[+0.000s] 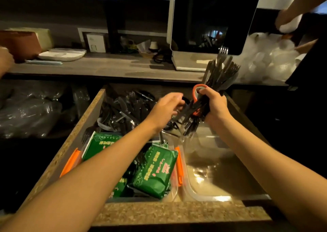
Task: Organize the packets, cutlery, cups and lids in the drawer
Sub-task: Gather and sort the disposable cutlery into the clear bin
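My right hand [215,101] grips a thick bundle of black plastic cutlery [221,74] upright over the open drawer [83,125], fork tines pointing up. An orange-handled pair of scissors [197,90] is caught in the same grip. My left hand [168,106] touches the lower ends of the bundle with curled fingers. More black cutlery [123,107] lies loose at the drawer's back. Green packets [157,171] fill a clear container with orange clips [179,166] at the front left. A clear plastic container [208,192] sits at the front right.
A countertop [106,67] runs behind the drawer, carrying a white-framed screen [208,19], foam trays [62,54] and a heap of clear cups and lids [265,61]. Another person's hands [286,21] work at the far right. Bagged plastic ware [26,111] sits on the left shelf.
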{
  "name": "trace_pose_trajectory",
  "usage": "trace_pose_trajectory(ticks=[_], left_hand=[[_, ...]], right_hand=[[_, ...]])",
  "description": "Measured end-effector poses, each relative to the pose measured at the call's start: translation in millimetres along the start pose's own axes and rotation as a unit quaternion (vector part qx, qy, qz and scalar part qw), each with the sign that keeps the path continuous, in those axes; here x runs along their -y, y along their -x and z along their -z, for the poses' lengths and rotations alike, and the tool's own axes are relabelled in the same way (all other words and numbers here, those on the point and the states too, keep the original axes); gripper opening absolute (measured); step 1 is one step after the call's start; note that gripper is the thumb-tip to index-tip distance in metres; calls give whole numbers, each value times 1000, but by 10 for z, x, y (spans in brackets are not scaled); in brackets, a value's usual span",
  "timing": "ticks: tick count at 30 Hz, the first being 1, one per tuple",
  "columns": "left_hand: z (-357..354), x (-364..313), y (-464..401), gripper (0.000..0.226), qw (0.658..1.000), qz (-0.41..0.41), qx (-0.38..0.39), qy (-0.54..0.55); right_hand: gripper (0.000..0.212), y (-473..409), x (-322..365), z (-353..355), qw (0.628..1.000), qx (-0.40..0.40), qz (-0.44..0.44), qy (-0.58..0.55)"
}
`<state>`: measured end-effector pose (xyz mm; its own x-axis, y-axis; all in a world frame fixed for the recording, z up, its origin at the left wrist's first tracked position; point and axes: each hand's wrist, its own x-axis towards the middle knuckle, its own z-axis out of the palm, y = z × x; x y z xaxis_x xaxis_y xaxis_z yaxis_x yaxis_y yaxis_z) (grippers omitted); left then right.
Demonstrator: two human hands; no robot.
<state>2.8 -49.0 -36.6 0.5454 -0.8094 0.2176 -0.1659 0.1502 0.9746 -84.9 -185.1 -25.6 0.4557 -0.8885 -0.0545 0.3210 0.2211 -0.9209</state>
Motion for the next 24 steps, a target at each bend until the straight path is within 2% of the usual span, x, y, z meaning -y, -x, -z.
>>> trace_pose_trajectory(ticks=[3,8,10,14,18,21,24], left_hand=[[-30,-49,14,31,999,-15,-29,-7],[-75,-51,48,32,999,-11,-21,-39],[-90,-67,78,29,999,-18,-26,-40],[-169,-108,140,27,999,-10,-15,-40],[-256,-146,198,40,997,56,49,-17],[-319,-154,233,48,986,136,61,70],[-332,-106,212,52,979,165,51,106]], right_hand=[[64,46,-42,1,1000,-20,-17,-7],[13,104,-13,44,1000,-2,-26,-10],[5,142,-13,71,1000,13,-27,1],[3,188,21,102,996,79,-35,18],[10,231,41,69,987,145,-65,-3],[9,241,-12,-9,989,126,-71,-15],[19,242,-61,-21,991,109,-71,-22]])
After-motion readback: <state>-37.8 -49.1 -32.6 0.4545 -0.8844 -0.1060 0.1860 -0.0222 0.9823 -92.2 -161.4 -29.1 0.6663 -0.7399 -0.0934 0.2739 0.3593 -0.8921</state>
